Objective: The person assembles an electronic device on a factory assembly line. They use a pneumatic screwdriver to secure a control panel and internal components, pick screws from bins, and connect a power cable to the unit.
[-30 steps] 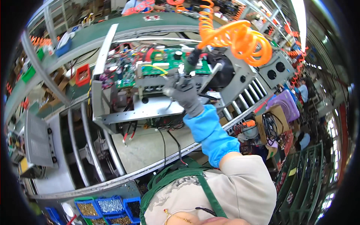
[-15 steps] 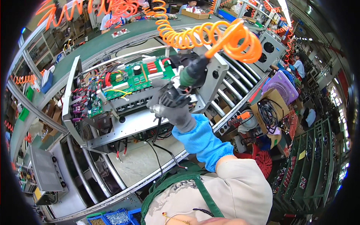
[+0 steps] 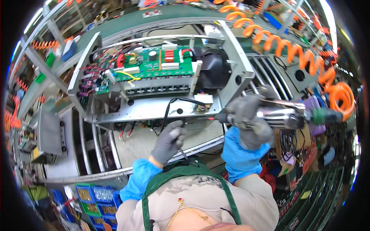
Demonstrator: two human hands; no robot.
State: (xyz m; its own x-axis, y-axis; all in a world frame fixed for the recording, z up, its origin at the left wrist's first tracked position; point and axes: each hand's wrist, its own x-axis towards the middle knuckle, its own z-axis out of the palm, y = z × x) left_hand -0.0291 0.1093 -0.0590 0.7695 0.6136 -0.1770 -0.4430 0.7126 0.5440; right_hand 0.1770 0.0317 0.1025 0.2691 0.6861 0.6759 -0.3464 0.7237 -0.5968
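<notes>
At four o'clock from the frame's centre, the right hand [image 3: 250, 123] had its gloved fingers wrapped tight around a pneumatic screwdriver [image 3: 281, 116], its tip pointing toward nine o'clock. An orange coiled hose [image 3: 308, 57] ran off from the tool toward one o'clock. Lower, near six o'clock, the left hand [image 3: 169, 140] pinched a black cable [image 3: 169, 106] with closed fingers. Beyond both, at twelve o'clock, sat a metal chassis [image 3: 154, 111] carrying a green circuit board [image 3: 158, 69].

Single head-worn fisheye view, looking steeply down over the chest onto the surface [image 3: 154, 144] and chassis [image 3: 154, 109], close, edges bent.
</notes>
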